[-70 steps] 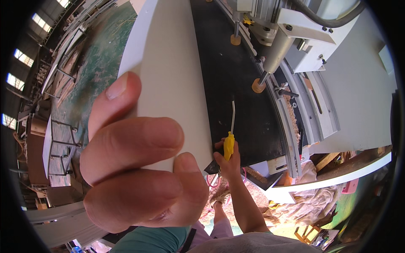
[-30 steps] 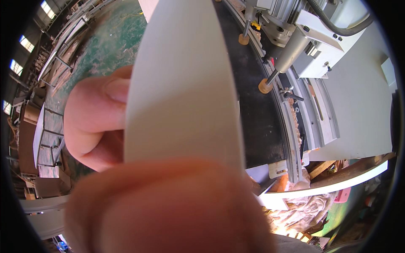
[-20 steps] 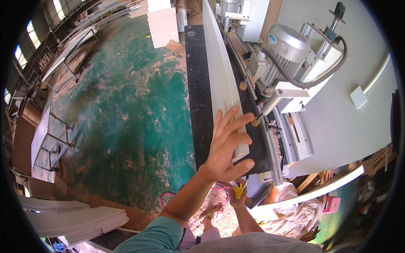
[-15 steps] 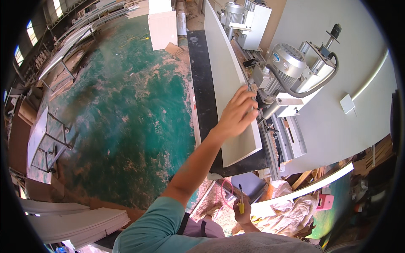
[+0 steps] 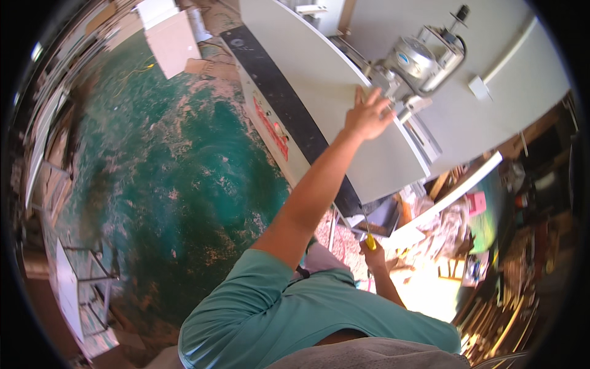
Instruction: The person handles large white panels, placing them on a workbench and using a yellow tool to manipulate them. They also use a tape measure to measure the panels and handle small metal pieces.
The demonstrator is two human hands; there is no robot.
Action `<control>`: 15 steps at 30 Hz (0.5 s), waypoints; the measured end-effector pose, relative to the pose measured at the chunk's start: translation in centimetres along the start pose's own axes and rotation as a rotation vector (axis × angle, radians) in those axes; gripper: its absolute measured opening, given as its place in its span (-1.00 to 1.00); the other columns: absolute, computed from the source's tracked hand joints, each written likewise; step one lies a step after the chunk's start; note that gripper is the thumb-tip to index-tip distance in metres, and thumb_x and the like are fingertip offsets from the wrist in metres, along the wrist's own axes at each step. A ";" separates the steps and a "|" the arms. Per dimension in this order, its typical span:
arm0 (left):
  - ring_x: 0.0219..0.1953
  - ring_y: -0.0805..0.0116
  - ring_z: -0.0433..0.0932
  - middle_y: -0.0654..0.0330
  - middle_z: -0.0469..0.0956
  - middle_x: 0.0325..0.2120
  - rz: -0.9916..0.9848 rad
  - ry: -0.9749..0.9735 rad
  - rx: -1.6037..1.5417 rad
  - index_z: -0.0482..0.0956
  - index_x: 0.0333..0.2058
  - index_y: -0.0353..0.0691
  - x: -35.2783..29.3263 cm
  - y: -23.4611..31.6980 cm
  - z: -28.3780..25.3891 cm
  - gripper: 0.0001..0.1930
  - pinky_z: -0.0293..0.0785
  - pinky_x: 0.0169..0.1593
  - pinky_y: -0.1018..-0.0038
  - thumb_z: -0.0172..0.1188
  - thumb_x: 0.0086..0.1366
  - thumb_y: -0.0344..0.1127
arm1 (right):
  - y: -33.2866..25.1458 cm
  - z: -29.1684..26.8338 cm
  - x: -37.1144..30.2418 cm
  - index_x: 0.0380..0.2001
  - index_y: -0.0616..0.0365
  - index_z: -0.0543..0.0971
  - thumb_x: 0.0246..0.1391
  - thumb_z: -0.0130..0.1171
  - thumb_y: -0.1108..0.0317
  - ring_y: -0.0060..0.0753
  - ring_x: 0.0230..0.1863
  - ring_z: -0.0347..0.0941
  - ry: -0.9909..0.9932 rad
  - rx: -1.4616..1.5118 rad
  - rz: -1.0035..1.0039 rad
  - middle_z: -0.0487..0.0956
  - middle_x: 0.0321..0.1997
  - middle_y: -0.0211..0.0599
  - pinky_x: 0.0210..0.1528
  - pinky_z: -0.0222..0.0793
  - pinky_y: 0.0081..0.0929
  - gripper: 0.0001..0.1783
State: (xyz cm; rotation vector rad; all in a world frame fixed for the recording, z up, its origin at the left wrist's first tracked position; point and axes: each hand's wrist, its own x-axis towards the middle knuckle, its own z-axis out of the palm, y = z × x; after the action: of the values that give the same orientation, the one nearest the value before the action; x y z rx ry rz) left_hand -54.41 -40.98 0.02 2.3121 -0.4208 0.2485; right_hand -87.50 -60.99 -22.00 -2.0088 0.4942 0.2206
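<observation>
My left hand (image 5: 370, 115) reaches out over the long grey-white panel (image 5: 326, 92), its fingers spread at the panel's far edge beside the machine. Whether the fingertips press on the panel I cannot tell. Just beyond them stands a silver motor (image 5: 410, 58) with a thick black cable, partly blurred. The panel lies along the black strip (image 5: 295, 101) of the machine's bed. Lower and nearer my body, my right hand (image 5: 375, 257) is closed round the yellow handle of a screwdriver (image 5: 370, 241). Its thin shaft points up toward the panel's near corner.
Green dusty floor (image 5: 203, 184) spreads to the left, with a wheeled rack (image 5: 74, 286) at its edge. A pale box (image 5: 169, 43) stands at the far end. To the right are a long white strip (image 5: 455, 194), crumpled plastic sheeting (image 5: 439, 230) and a pink-red container (image 5: 476, 203).
My view has shifted, and more of the panel's broad face shows. My left hand's fingers have spread wider at the panel's edge. The screwdriver stays in my right hand.
</observation>
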 end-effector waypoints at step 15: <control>0.42 0.03 0.03 0.04 -0.04 0.41 0.081 -0.016 -0.127 0.41 0.19 -0.10 17.4 -18.5 -8.7 -0.37 0.06 0.36 0.23 -0.03 0.35 0.24 | -12.4 2.7 2.7 -0.31 0.23 0.57 0.04 0.31 0.27 -0.51 -0.41 0.50 0.225 0.719 -0.221 0.57 -0.46 -0.35 -0.30 0.41 -0.49 -0.74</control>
State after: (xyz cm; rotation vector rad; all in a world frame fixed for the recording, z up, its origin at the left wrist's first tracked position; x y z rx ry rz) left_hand -31.82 -26.49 -0.85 2.1765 -0.5243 0.2364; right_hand -79.49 -54.32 -14.22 -1.3661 0.4092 -0.2907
